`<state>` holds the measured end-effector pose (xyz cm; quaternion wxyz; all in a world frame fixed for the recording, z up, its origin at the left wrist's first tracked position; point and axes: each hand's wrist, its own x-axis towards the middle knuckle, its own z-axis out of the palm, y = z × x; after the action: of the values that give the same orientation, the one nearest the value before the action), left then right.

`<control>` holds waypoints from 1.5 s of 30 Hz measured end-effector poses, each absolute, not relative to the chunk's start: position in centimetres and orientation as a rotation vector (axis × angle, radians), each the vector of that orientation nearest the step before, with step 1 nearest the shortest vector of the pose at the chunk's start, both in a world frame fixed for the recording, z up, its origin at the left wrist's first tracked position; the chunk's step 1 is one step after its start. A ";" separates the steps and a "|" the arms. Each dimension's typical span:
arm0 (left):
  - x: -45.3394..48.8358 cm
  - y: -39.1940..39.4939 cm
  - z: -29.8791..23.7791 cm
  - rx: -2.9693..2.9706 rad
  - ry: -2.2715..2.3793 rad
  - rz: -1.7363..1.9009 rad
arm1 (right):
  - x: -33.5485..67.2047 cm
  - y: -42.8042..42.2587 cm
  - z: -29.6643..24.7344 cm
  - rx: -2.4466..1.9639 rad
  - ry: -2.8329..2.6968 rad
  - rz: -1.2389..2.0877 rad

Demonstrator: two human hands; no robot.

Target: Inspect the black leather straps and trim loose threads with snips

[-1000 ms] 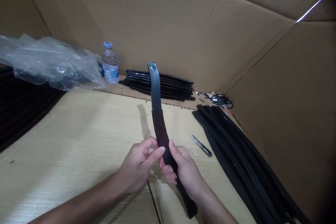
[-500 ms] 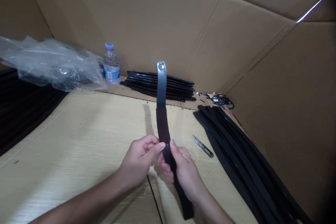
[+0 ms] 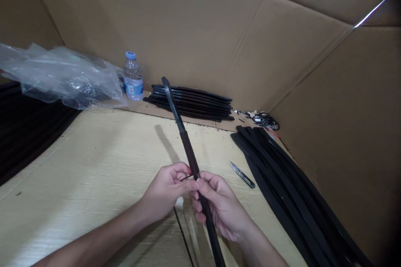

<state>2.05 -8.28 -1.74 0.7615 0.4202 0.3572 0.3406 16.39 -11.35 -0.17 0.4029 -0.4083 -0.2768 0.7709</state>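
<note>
A long, curved dark strip (image 3: 173, 110) points away from me, seen nearly edge-on, its middle covered by a tightly wound dark brown wrap (image 3: 189, 153). My right hand (image 3: 224, 204) is closed around the strip just below the wrap, thumb on top. Pinched in my left hand (image 3: 166, 194) is a thin black cord (image 3: 184, 233); it runs from the strip through the fingers and hangs toward the bottom edge. The left thumb tip meets the strip beside the right thumb. Small thread snips (image 3: 242, 174) lie on the table to the right.
Long black strips (image 3: 282, 183) lie along the right side, and more dark strips (image 3: 188, 102) are stacked at the back. A water bottle (image 3: 133, 77) stands beside clear plastic bags (image 3: 69, 77). Tangled cord scraps (image 3: 265, 119) sit in the back corner. Cardboard walls (image 3: 150, 16) enclose the table.
The strip has turned from its flat face to its edge, its far end swinging left. My right hand has rolled with it, and the cord now shows between the left fingers and the strip.
</note>
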 end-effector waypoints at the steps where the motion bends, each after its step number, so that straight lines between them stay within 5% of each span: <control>1: 2.0 -8.3 -1.7 0.916 0.747 0.726 | 16.5 -11.3 -0.2 -1.017 -0.718 1.952; 20: 2.9 -9.5 -0.8 0.865 0.808 0.777 | 15.5 -11.7 -0.9 -1.345 -0.977 1.522; 45: 3.0 -9.3 -1.5 0.781 0.927 0.763 | 15.3 -11.9 -1.1 -1.353 -1.063 1.469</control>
<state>2.98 -9.29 -1.54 0.7543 0.3580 0.4250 0.3496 15.31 -11.93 -1.07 0.4254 -0.5413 -0.4252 0.5875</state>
